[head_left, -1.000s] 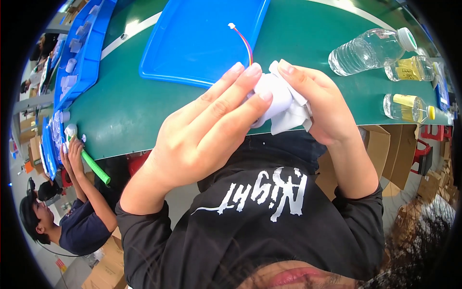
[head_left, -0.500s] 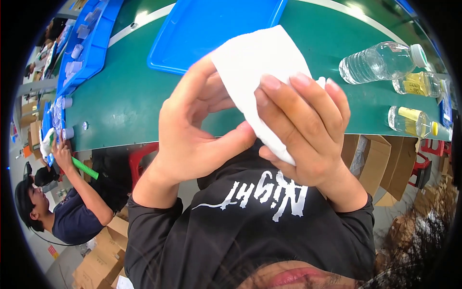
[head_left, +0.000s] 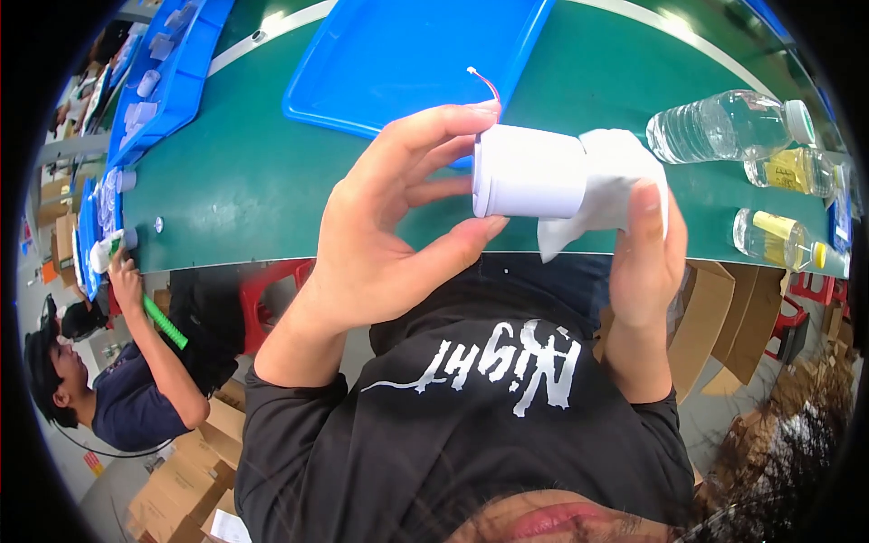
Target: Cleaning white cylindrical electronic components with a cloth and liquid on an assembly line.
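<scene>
Between the thumb and fingers of my left hand (head_left: 389, 217) is a white plastic cylinder (head_left: 534, 174), held on its side by its rimmed end. Thin red and white wires with a small connector (head_left: 484, 80) stick up from near that end. My right hand (head_left: 647, 258) grips a crumpled white cloth or tissue (head_left: 625, 176) with the thumb on top. The cloth lies against the cylinder's right end and hides that face. Both hands are above the near edge of the green table (head_left: 272, 213).
Beyond my hands lies a blue tray (head_left: 389, 59). Clear bottles stand or lie at right, one large bottle (head_left: 724, 127) and two with yellow labels. A blue bin (head_left: 172, 100) of white parts is at far left, near a co-worker (head_left: 136, 398) holding a green-handled tool (head_left: 165, 323).
The cloth, earlier wrapped over what my hands held, has come away to the right with my right hand. The white cylinder and its wires now show in my left hand.
</scene>
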### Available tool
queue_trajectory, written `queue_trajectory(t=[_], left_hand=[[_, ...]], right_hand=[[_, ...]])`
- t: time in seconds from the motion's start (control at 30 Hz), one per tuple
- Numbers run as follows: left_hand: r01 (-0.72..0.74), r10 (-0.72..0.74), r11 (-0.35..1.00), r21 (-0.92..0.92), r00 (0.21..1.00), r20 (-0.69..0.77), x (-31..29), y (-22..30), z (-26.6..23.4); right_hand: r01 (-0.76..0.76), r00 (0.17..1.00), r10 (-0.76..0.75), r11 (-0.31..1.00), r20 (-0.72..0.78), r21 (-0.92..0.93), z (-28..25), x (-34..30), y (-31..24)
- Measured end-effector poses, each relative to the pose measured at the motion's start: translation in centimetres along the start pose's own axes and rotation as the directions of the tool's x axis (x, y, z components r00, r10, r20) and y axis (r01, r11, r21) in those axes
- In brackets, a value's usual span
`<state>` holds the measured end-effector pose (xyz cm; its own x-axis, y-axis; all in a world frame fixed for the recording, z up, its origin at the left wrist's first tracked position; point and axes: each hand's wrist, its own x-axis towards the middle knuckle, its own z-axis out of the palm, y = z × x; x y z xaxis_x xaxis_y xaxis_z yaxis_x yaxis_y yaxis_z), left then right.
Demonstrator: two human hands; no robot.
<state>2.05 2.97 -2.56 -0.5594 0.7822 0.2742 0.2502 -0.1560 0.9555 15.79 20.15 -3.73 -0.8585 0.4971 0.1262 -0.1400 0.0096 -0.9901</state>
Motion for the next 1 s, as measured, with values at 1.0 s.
queue_trajectory(t=[1.0], left_hand=[[-0.087, 0.076, 0.994, -0.071, 0.986, -0.145, 0.0, -0.2, 0.2]], right_hand=[[0.568, 0.773, -0.582, 0.460, 0.252, -0.682, 0.7, 1.2, 1.1]])
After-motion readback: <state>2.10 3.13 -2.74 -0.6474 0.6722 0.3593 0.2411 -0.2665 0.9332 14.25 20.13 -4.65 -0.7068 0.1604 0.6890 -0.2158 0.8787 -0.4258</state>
